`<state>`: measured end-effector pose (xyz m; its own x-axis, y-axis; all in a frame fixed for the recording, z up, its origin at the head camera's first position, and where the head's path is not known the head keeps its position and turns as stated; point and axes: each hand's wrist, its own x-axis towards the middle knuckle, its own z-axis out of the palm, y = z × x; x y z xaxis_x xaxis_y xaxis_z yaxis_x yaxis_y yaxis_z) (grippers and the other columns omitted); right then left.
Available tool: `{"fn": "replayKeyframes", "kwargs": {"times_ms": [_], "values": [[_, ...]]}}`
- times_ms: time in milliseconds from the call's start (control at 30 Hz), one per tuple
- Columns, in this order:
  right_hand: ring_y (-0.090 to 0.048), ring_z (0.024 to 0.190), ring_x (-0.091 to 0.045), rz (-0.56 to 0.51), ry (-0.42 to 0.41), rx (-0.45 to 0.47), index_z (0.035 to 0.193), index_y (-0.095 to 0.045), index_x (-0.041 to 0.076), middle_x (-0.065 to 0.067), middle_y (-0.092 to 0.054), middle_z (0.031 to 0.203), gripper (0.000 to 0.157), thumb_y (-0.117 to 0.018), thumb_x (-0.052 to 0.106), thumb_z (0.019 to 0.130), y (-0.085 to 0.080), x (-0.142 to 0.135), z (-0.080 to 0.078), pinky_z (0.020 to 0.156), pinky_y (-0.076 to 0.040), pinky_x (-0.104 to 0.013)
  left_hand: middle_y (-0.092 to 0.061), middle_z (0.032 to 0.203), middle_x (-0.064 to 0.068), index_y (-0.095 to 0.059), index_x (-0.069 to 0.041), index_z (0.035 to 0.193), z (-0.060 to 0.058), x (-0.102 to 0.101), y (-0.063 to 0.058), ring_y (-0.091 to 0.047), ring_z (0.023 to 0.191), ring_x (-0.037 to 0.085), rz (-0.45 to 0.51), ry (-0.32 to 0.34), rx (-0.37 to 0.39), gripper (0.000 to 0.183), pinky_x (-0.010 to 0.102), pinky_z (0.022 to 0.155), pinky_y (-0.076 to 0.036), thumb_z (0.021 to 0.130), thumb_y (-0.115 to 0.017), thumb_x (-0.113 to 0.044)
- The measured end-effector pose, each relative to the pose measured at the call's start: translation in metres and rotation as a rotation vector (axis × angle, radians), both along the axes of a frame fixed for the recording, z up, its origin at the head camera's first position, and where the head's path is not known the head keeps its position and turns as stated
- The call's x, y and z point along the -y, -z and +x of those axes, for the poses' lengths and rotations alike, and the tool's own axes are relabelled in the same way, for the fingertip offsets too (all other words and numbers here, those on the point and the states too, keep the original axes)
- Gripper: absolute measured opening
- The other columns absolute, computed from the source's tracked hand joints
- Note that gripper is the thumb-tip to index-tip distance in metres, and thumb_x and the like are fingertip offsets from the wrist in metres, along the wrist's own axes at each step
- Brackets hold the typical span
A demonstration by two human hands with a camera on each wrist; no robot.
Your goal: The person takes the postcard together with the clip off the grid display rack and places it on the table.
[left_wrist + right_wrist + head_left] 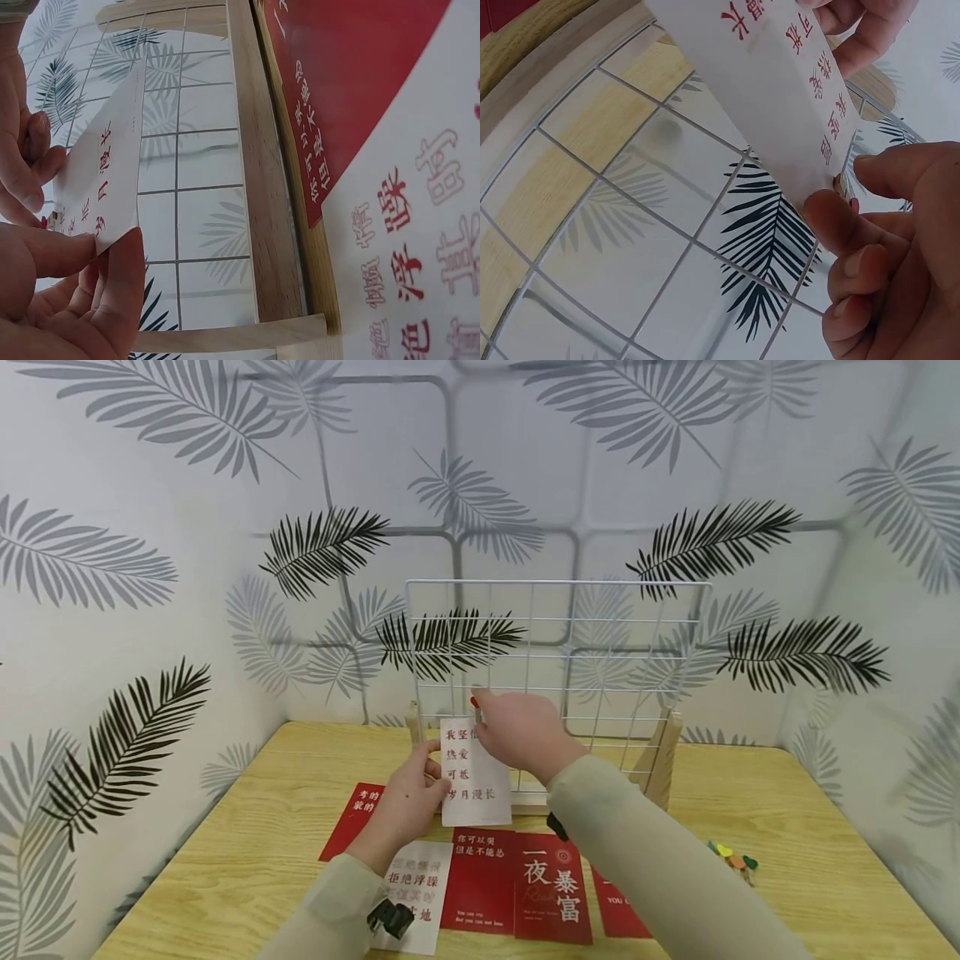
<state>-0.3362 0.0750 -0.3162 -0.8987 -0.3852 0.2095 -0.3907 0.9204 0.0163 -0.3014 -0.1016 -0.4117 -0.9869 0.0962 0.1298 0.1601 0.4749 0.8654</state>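
Observation:
A white card (pixel 478 810) printed with red characters stands upright before the white wire grid (pixel 528 672). My left hand (pixel 411 793) pinches its lower left edge between thumb and fingers, seen closely in the left wrist view. At the card's top my right hand (pixel 525 731) pinches a small clip with a red piece (pixel 474 702). In the right wrist view the clip (pixel 854 204) sits between thumb and forefinger at the card's upper edge, mostly hidden by them. Whether it also grips a grid wire I cannot tell.
Wooden feet (pixel 663 760) hold the grid on the wooden table (pixel 750 810). In front lie several red cards (pixel 553 893) and another white card (pixel 420 935). Small clips with coloured pieces (pixel 738 862) lie at the right. A leaf-patterned wall (pixel 480 443) stands behind.

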Motion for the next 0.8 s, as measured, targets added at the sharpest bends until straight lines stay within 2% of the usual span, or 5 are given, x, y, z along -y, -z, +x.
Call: {"fn": "replayKeyframes", "kwargs": {"times_ms": [267, 467, 700, 800], "values": [[-0.057, 0.061, -0.014, -0.001, 0.010, -0.009, 0.127, -0.064, 0.017, 0.002, -0.069, 0.086, 0.031, -0.052, 0.030, 0.102, -0.001, 0.005, -0.004, 0.055, -0.050, -0.035, -0.058, 0.102, 0.005, -0.046, -0.013, 0.147, -0.002, 0.004, -0.001, -0.058, 0.084, 0.020, -0.052, -0.034, -0.036, 0.050, 0.031, 0.062, -0.053, 0.100, -0.062, -0.011], [-0.057, 0.064, -0.013, -0.033, 0.003, -0.038, 0.120, -0.067, 0.019, 0.003, -0.070, 0.089, 0.023, -0.054, 0.029, 0.103, 0.000, 0.005, -0.004, 0.056, -0.049, -0.034, -0.059, 0.101, 0.003, -0.052, -0.012, 0.141, -0.002, 0.006, -0.002, -0.058, 0.086, 0.020, -0.109, -0.069, -0.068, 0.044, 0.030, 0.065, -0.053, 0.099, -0.065, -0.013], [-0.055, 0.059, -0.011, -0.087, -0.021, -0.165, 0.110, -0.070, 0.020, 0.005, -0.069, 0.083, 0.015, -0.058, 0.027, 0.103, 0.010, 0.005, -0.002, 0.051, -0.047, -0.032, -0.062, 0.098, 0.002, -0.060, -0.010, 0.130, -0.001, 0.008, -0.001, -0.059, 0.083, 0.019, -0.140, -0.083, -0.106, 0.031, 0.030, 0.066, -0.053, 0.100, -0.065, -0.016], [-0.056, 0.059, -0.010, -0.118, -0.017, -0.226, 0.110, -0.072, 0.020, 0.006, -0.072, 0.088, 0.016, -0.059, 0.026, 0.103, 0.014, 0.005, -0.001, 0.051, -0.048, -0.031, -0.063, 0.096, 0.001, -0.062, -0.012, 0.126, 0.000, 0.009, -0.001, -0.059, 0.079, 0.018, -0.136, -0.086, -0.116, 0.026, 0.030, 0.063, -0.052, 0.101, -0.064, -0.017]]}}
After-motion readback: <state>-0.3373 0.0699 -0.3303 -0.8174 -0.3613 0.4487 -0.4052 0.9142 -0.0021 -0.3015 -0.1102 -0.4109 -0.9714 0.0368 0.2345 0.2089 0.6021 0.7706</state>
